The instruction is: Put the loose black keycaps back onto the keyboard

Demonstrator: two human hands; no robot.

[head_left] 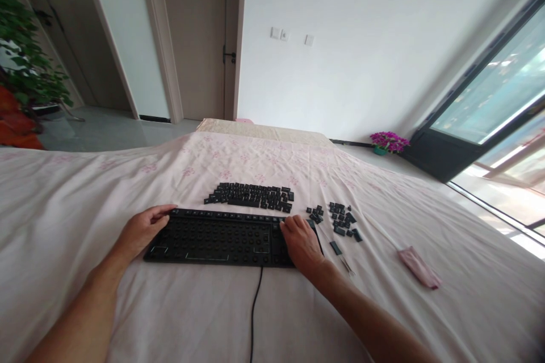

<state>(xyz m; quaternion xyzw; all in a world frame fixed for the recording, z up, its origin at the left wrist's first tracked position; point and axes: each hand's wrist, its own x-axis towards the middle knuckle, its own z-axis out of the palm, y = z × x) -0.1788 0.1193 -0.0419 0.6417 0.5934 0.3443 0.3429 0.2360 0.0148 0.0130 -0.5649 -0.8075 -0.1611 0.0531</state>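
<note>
The black keyboard (208, 238) lies on the pink cloth (191, 306), most of its keys off. The left hand (142, 229) holds its far left corner. The right hand (301, 244), fingers bent, is on its right side; I cannot tell if it grips anything. Past the keyboard are loose keys (244, 202); a wire tool (336, 248) is near the right hand

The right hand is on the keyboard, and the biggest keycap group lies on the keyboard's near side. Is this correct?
Not quite: the head view shows the biggest keycap group beyond the keyboard, on its far side. The rest holds.
</note>
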